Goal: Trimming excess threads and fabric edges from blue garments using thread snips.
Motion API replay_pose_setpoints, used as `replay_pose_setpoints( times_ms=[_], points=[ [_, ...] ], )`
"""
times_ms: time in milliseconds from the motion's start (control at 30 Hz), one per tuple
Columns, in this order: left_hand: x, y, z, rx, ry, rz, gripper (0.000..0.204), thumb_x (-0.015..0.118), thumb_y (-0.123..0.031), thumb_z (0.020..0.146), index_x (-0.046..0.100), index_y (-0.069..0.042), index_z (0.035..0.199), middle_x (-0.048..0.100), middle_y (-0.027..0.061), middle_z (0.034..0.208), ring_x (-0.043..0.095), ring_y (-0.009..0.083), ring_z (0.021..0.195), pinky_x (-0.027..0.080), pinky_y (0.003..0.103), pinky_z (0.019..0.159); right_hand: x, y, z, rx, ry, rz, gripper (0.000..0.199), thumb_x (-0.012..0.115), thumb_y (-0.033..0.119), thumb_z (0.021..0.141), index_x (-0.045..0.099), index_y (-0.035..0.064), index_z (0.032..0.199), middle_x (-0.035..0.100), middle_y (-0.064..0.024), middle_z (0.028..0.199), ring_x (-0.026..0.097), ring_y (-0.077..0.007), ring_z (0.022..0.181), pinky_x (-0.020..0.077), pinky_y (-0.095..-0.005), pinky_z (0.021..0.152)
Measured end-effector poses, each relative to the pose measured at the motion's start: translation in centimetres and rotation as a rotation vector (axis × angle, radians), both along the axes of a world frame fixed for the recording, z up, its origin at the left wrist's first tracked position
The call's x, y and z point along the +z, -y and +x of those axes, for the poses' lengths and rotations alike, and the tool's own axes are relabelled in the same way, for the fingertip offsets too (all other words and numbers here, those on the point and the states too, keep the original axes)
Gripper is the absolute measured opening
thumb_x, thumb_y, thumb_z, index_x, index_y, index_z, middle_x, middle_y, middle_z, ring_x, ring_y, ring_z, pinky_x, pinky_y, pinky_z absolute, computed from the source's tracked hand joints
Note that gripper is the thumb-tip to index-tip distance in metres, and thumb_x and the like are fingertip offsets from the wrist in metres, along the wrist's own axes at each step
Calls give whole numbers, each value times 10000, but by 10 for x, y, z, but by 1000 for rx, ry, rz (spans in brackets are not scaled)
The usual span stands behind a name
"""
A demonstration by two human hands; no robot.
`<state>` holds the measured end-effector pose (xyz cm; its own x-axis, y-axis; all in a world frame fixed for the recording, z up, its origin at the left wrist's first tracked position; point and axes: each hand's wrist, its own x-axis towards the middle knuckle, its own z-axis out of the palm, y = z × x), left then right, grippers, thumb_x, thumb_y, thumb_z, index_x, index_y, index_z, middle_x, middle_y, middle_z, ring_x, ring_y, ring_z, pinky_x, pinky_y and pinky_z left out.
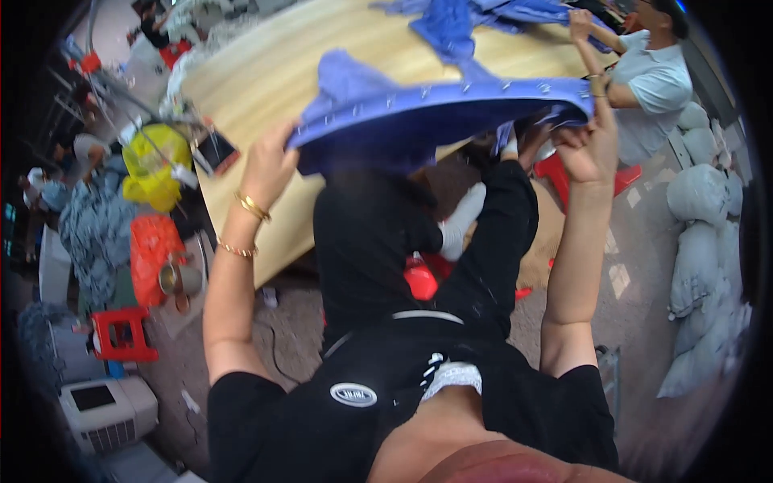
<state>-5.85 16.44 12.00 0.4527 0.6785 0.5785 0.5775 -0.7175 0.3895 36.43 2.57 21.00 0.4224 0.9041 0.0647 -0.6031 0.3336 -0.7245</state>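
A blue-violet shirt [386, 133] is stretched between my two hands above the near edge of the table. A row of several small pale buttons or snaps runs along its upper band. My left hand [272, 165] is closed on the left end of that band, its fingertips partly hidden by the cloth. At the other end my right hand [586, 149] pinches the band, fingers curled around the cloth. The middle of the shirt hangs down over my lap, and a lighter part of it flares up toward the table.
More blue garments [451, 32] lie at the far side of the wooden table [250, 88]. A co-worker [656, 80] stands at the right. White sacks [699, 241] are piled at right; a red stool [122, 334], an orange bag [155, 258] and a yellow bag [159, 165] stand left.
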Motion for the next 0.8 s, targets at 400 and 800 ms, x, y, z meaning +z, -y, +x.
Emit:
replay_pose_setpoints(
  times_ms=[400,800],
  points=[
    [13,18,-28,139,294,-91,278,597,40,930,680,-25,1187,682,-39,952,571,5,790,450,159,684,1,47,57,105,90,121,264,569,264,1015,624,50,871,619,-22,704,324,-108,452,250,-246,451],
    [-19,121,3,-131,37,315,401,667,115,643,721,-55,1003,730,60,1019,690,243,974,559,367,905,-123,96,140,-107,42,-161,304,579,266,1030,553,110,771,435,49,560,278,-64,424,209,-233,409]
  ],
)
